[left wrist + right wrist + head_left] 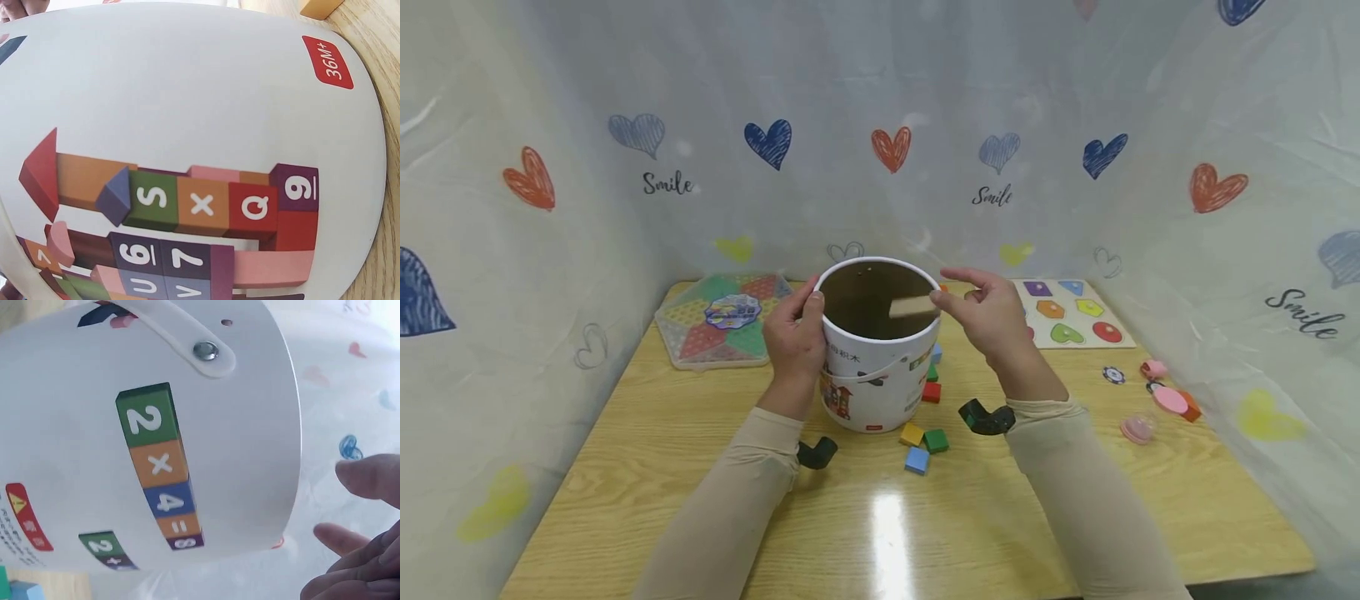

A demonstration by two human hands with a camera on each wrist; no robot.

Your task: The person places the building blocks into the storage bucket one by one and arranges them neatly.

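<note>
A white toy-block bucket (880, 387) with printed pictures stands on the table, its open mouth tilted toward me. My left hand (796, 346) grips its left side near the rim; in the left wrist view the printed wall (187, 94) fills most of the picture. Just off the rim on the other side is my right hand (1000, 329). In the right wrist view its thumb (369, 478) and forefinger are apart, with nothing seen between them. A pale wooden piece (912, 307) shows inside the bucket's mouth, near the right thumb. The bucket's bottom is hidden.
Yellow (912, 433), green (936, 441) and blue (917, 460) blocks lie in front of the bucket, a red block (931, 392) beside it. A peg-board box (722, 321) lies back left, a shape puzzle board (1067, 312) back right. Small pink toys (1170, 400) lie far right.
</note>
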